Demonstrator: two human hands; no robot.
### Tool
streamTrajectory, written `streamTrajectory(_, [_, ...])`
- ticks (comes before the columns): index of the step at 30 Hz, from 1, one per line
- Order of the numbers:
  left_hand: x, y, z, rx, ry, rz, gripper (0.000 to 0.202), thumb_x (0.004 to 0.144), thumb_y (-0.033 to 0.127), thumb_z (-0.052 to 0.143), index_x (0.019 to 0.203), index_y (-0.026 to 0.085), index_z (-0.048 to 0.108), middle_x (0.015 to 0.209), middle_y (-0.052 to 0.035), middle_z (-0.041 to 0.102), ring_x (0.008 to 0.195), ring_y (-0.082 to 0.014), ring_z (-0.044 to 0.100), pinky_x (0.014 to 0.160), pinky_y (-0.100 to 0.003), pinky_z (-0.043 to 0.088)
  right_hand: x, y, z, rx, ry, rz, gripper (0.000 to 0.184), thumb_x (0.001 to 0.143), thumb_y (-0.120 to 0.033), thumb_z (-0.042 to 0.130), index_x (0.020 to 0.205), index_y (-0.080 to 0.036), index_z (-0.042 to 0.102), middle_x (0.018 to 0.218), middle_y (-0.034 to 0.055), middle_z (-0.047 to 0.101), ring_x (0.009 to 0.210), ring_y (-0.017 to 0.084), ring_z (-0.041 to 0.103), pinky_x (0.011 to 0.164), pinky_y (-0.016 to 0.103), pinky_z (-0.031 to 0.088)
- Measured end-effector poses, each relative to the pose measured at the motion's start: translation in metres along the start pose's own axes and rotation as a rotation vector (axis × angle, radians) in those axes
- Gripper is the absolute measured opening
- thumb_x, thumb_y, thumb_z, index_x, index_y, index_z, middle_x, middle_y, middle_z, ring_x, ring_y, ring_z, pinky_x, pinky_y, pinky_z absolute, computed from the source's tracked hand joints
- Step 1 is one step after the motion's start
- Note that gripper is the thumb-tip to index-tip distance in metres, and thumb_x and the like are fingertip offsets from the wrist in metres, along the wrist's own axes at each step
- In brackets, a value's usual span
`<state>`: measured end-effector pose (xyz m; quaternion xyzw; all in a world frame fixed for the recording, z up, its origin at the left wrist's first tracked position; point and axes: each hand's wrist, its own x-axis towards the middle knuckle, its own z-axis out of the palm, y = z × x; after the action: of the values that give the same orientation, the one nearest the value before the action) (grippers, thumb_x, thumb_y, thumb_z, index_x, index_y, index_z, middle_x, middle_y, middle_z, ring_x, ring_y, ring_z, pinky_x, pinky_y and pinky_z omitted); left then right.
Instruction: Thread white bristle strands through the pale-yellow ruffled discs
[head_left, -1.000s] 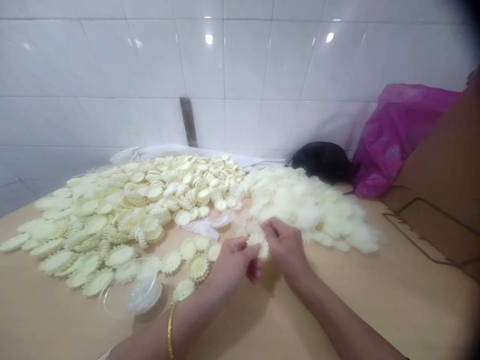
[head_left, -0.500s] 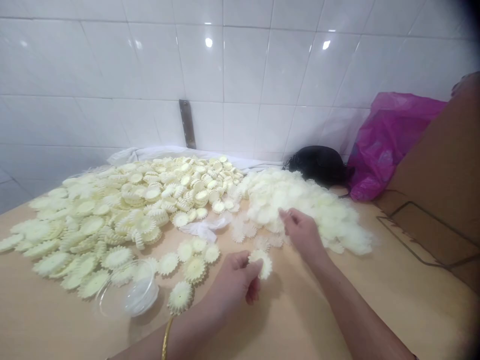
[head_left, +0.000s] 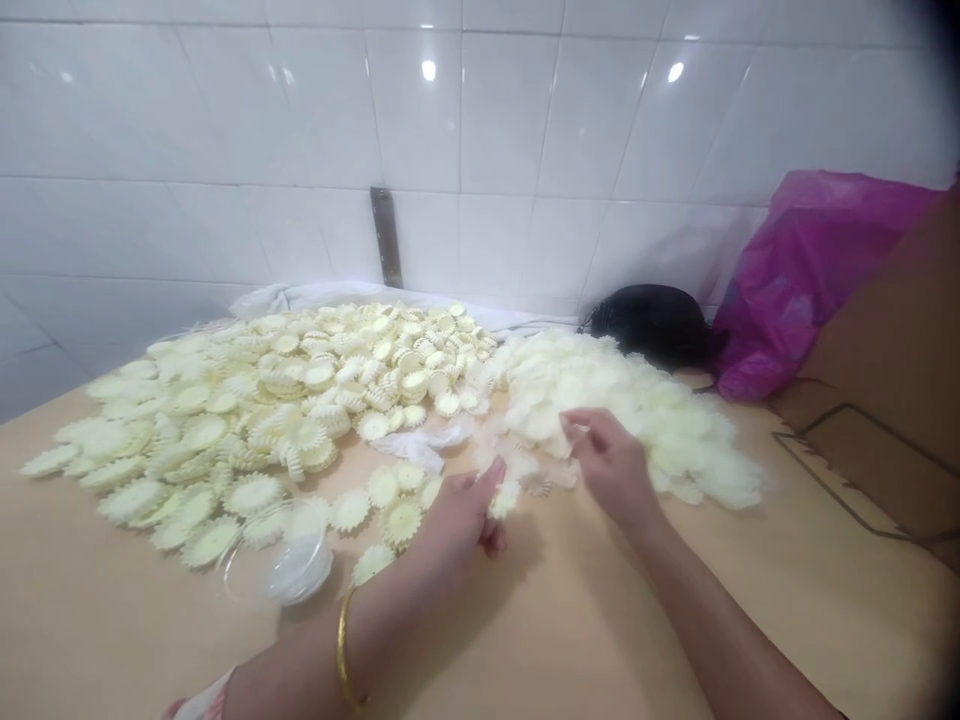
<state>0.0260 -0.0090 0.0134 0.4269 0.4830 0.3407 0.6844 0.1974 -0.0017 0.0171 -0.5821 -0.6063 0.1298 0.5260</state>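
Observation:
My left hand (head_left: 459, 525) pinches a pale yellow toothed disc (head_left: 505, 498) at its near edge, and the fingers hide part of it. My right hand (head_left: 613, 465) rests at the front of a heap of thin, pale, frilly discs (head_left: 615, 400), with its fingertips pressed together on the heap's edge. I cannot tell whether those fingers hold a disc. Left of my hands spreads a large pile of thicker ridged discs (head_left: 292, 400). Several loose discs (head_left: 401, 522) lie just beyond my left hand. A gold bangle (head_left: 343, 635) circles my left wrist.
A clear plastic tub (head_left: 289, 570) stands among the discs on the tan table (head_left: 112, 610). White cloth (head_left: 420, 445) lies between the piles. Behind are a white tiled wall, a black bundle and a magenta plastic bag. A brown board with a wire frame stands right.
My right hand has gone from beside the left to the edge of the thin heap. My left hand has lifted its disc slightly and moved left, and the view has shifted a little.

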Motion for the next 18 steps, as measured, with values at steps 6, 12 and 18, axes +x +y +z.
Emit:
streamTrajectory(6, [0.008, 0.0, -0.004, -0.224, -0.019, -0.058, 0.05, 0.068, 0.067, 0.049, 0.078, 0.018, 0.047, 0.04, 0.0073, 0.038, 0.035, -0.0079, 0.038, 0.039, -0.02, 0.028, -0.018, -0.022, 0.008, 0.144, -0.396, -0.253, 0.024, 0.079, -0.031, 0.058, 0.102, -0.025, 0.061, 0.105, 0.0056, 0.059, 0.096, 0.022, 0.054, 0.082, 0.034, 0.044])
streamTrajectory(12, [0.009, -0.001, -0.004, -0.242, -0.09, -0.158, 0.054, 0.076, 0.067, 0.034, 0.072, 0.015, 0.05, 0.04, 0.0042, 0.039, 0.037, -0.0094, 0.042, 0.04, -0.021, 0.032, -0.029, -0.029, 0.021, 0.186, -0.378, -0.217, 0.009, 0.082, -0.025, 0.052, 0.081, -0.022, 0.061, 0.093, 0.0051, 0.06, 0.09, 0.02, 0.056, 0.08, 0.033, 0.044])
streamTrajectory(18, [0.007, 0.005, -0.007, -0.253, -0.072, 0.018, 0.042, 0.073, 0.056, 0.054, 0.082, 0.015, 0.053, 0.071, -0.0032, 0.056, 0.058, -0.013, 0.057, 0.05, -0.024, 0.044, -0.022, -0.024, 0.018, 0.338, -0.325, 0.151, 0.026, 0.078, -0.041, 0.055, 0.064, -0.019, 0.051, 0.06, -0.0017, 0.049, 0.059, 0.013, 0.046, 0.057, 0.024, 0.039])
